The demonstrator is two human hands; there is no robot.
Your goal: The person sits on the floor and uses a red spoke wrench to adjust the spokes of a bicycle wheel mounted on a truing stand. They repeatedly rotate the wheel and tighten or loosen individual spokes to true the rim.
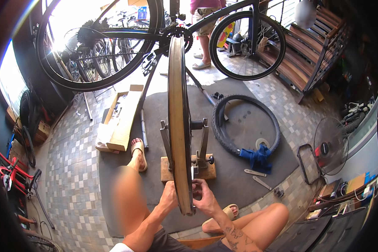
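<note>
A bicycle wheel without a tyre stands upright in front of me, a tan strip lining its rim. It sits in a metal truing stand on a wooden base. My left hand is closed against the left side of the rim near its lower end, with some fingertips hidden behind it. On the other side, my right hand has its fingers curled in a pinch close beside the rim. Whatever those fingers hold is too small or hidden to make out.
A tyre with a blue cloth lies right on the dark mat, near two flat levers. An open cardboard box stands left. Beyond hangs a bicycle; another person stands behind it. A fan is right.
</note>
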